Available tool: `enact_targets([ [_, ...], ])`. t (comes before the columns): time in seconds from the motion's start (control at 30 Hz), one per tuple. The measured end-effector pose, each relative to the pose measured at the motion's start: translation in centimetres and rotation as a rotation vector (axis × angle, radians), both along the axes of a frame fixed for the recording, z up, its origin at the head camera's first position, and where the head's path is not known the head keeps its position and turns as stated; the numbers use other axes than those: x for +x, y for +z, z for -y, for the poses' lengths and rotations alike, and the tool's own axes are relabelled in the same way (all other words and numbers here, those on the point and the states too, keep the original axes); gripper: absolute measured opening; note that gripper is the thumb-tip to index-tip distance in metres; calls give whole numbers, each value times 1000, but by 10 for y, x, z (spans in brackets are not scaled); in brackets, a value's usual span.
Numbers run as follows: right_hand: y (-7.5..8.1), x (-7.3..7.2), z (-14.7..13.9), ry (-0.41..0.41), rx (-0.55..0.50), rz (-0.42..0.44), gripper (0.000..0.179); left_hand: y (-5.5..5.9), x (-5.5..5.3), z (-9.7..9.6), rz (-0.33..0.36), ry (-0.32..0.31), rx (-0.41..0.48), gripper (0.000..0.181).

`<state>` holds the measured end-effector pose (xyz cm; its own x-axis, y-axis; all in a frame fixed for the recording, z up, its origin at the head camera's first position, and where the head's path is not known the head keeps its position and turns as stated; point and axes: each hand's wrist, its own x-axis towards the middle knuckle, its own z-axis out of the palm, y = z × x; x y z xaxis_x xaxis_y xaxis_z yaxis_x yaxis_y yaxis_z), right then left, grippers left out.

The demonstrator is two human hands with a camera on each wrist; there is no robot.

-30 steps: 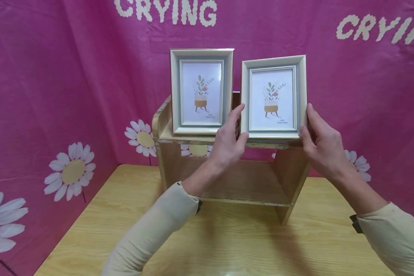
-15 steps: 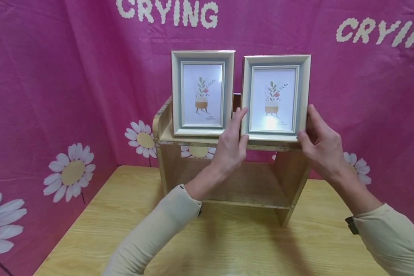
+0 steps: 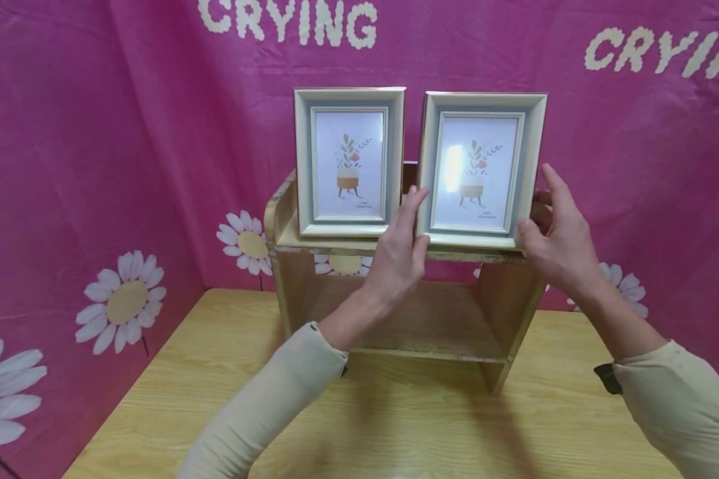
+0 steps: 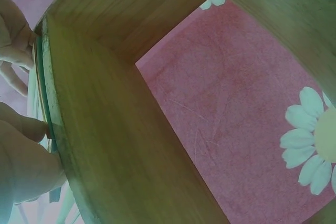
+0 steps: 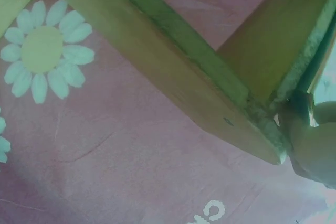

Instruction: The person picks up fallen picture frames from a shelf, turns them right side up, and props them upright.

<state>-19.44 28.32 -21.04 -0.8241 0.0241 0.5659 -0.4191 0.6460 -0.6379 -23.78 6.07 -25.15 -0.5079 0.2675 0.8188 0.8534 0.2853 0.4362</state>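
Note:
Two matching cream picture frames with a blue-grey inner border and a potted-plant print stand side by side on top of a small wooden shelf (image 3: pixel 407 319). My left hand (image 3: pixel 395 256) holds the lower left edge of the right picture frame (image 3: pixel 476 166), its thumb low at the corner. At the opposite lower corner, the thumb of my right hand (image 3: pixel 563 246) touches the front, with the index finger raised off the side and other fingers partly hidden behind. The left picture frame (image 3: pixel 349 163) stands untouched, close to my left fingers. In the left wrist view the frame shows only edge-on.
The shelf stands on a light wooden table (image 3: pixel 216 372). Behind and to the left hangs a pink cloth (image 3: pixel 156 120) with daisies and white lettering. The shelf's raised left side panel (image 3: pixel 280 199) borders the left frame. Something dark shows between the frames.
The right picture frame has shifted slightly right and straightened from its tilt, and the glare on its glass has moved. My right index finger has lifted from its side. The left frame has stayed put.

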Motion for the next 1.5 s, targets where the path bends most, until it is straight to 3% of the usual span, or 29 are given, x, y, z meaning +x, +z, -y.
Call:
enact_targets([
  [0.13,1,0,0,13,3,33,82,-4,0,2,-31,5,1,64],
  [0.27,-3,0,2,20,17,3,83,-8,0,5,-56,26,-7,62],
  [0.5,-11,0,5,31,20,-136,84,-8,-1,6,-128,45,-6,64],
  [0.77,-25,-10,11,-39,64,-321,78,-10,-1,8,-157,91,-47,69],
  [0.93,-31,-12,13,-58,80,-364,76,-15,-3,11,-193,89,-27,62],
  [1.03,-31,-9,13,-57,56,-327,76,-17,-4,11,-215,83,-12,58],
  [1.3,-5,-3,0,-93,27,-46,73,-11,-7,4,-287,94,-62,55],
  [1.37,0,-4,-1,-109,23,-16,67,-11,-7,3,-294,100,-62,55],
  [1.5,12,-6,-1,-119,9,-41,56,-13,-7,4,-303,112,-53,55],
])
